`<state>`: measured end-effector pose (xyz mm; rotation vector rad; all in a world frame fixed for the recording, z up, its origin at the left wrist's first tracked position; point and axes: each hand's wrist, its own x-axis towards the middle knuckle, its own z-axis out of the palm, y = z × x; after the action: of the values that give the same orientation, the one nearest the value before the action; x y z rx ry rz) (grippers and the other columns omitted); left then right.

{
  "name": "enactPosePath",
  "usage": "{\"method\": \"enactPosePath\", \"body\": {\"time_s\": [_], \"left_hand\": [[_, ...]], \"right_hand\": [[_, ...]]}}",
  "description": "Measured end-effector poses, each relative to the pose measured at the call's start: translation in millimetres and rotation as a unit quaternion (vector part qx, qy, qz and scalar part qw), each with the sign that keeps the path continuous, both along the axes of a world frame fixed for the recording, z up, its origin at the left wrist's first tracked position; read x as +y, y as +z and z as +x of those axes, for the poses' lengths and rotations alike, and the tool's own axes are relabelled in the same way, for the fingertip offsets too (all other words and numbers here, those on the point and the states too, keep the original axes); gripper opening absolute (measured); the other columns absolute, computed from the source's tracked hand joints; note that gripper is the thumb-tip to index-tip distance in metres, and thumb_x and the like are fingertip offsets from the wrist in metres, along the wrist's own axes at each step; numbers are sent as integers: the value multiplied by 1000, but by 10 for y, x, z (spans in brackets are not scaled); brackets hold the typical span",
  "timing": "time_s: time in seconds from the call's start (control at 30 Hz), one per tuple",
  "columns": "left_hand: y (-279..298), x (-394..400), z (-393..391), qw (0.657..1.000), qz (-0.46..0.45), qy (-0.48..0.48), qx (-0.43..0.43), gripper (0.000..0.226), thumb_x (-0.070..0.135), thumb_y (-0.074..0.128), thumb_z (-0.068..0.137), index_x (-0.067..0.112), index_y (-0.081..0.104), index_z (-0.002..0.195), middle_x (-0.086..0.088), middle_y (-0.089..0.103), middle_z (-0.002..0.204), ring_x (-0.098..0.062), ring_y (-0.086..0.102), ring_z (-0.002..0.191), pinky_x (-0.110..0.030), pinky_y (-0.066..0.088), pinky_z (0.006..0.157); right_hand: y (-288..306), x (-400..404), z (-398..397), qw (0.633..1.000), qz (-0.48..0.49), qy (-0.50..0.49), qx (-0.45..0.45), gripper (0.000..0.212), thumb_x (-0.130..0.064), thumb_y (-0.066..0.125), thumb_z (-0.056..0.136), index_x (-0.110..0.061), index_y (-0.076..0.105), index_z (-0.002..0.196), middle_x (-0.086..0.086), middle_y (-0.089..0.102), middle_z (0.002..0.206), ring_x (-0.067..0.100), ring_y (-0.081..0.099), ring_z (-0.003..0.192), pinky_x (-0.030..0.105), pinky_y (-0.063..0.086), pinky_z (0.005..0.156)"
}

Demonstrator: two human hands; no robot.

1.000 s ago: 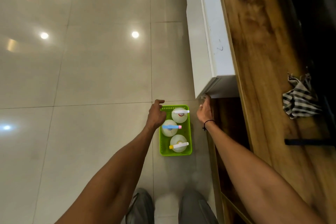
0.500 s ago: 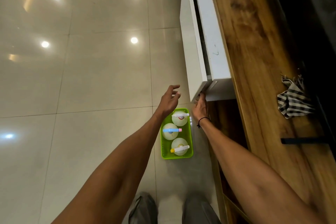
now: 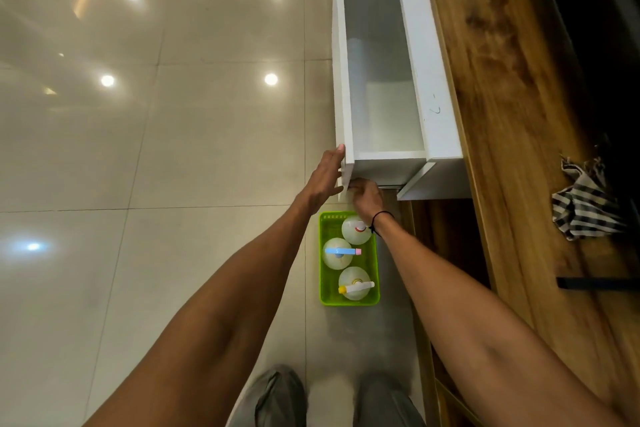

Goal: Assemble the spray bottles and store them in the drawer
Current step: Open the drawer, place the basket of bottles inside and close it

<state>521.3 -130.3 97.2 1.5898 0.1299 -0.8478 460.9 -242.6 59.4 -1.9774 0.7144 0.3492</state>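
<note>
Both hands are at the near corner of the white drawer (image 3: 381,62): the left hand (image 3: 325,180) lies flat against the outer face of the drawer front with its fingers extended along the panel's edge, while the right hand (image 3: 367,196) is curled under the bottom edge of that same front panel, gripping it from below. A thin dark band circles the right wrist. The drawer stands pulled out from the white cabinet, its pale interior visible from above. Directly below the hands, on the glossy tiled floor (image 3: 156,149), sits a bright green basket (image 3: 327,291) holding three translucent spray bottles in a row, all standing upright. The far bottle (image 3: 353,230) is partly hidden behind the right wrist; the middle bottle (image 3: 336,253) carries a blue sprayer head with a pink tip; the near bottle (image 3: 355,282) carries a white sprayer head with a yellow tip. To the right runs a wooden tabletop (image 3: 502,97), on which a black-and-white striped cloth (image 3: 585,208) lies crumpled, well apart from the drawer. The person's knees, in grey trousers, show at the bottom edge of the view.
</note>
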Motion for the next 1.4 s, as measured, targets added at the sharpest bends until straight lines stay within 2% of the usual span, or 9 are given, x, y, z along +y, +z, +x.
{"method": "enactPosePath", "body": {"time_s": [0.13,0.27,0.37,0.73,0.83,0.93,1.03,1.17,1.4], "left_hand": [[45,163,68,999,-3,40,13,58,63,36,108,24,38,150,-5,50,141,-26,54,126,-41,53,97],[58,354,103,998,4,68,17,59,62,39,108,19,40,150,-3,51,139,-26,55,127,-41,52,96],[56,491,112,996,6,85,13,59,61,38,108,20,40,151,-2,51,138,-24,55,126,-40,50,95],[36,889,144,990,10,138,7,38,63,38,108,37,46,133,11,59,122,-2,62,103,-27,53,76],[33,948,153,990,18,139,-2,39,64,37,108,37,45,135,8,57,129,-4,63,104,-31,54,83],[-29,1032,142,991,26,134,-1,63,68,31,107,29,42,155,-1,53,148,-20,59,126,-40,52,102],[-150,1133,67,988,38,147,15,79,71,15,106,21,36,163,-8,51,156,-23,56,132,-47,48,114],[-472,1220,-147,981,133,89,113,77,62,8,110,16,45,159,-21,55,152,-36,55,137,-53,46,117],[-712,856,-462,977,146,6,154,78,65,11,109,15,44,158,-22,54,152,-36,51,142,-56,45,117]], "right_hand": [[42,156,206,990,121,-44,64,33,-14,51,104,0,71,126,23,70,132,36,63,123,45,51,103],[113,367,341,983,159,-23,87,67,-60,44,105,-5,65,137,18,67,136,37,60,129,56,47,113],[129,525,404,983,161,-8,91,79,-72,42,100,-7,62,141,18,66,139,37,60,130,57,47,114],[169,909,520,982,166,22,90,79,-73,47,96,-6,67,133,18,70,133,35,65,124,53,53,108],[176,978,548,983,156,32,89,80,-74,47,96,-5,69,129,17,72,128,34,66,122,51,54,107],[172,1006,543,982,158,56,92,75,-69,47,99,-1,70,121,17,72,121,34,65,116,49,51,104],[100,899,469,985,132,74,84,52,-46,56,104,4,69,116,21,72,119,38,65,115,49,52,100],[-33,536,261,991,55,81,91,37,-29,49,109,1,69,116,18,66,105,31,62,101,32,41,81],[-311,-6,-3,990,-10,-25,136,41,-30,46,110,-5,66,135,21,63,143,39,59,133,34,48,98]]}}
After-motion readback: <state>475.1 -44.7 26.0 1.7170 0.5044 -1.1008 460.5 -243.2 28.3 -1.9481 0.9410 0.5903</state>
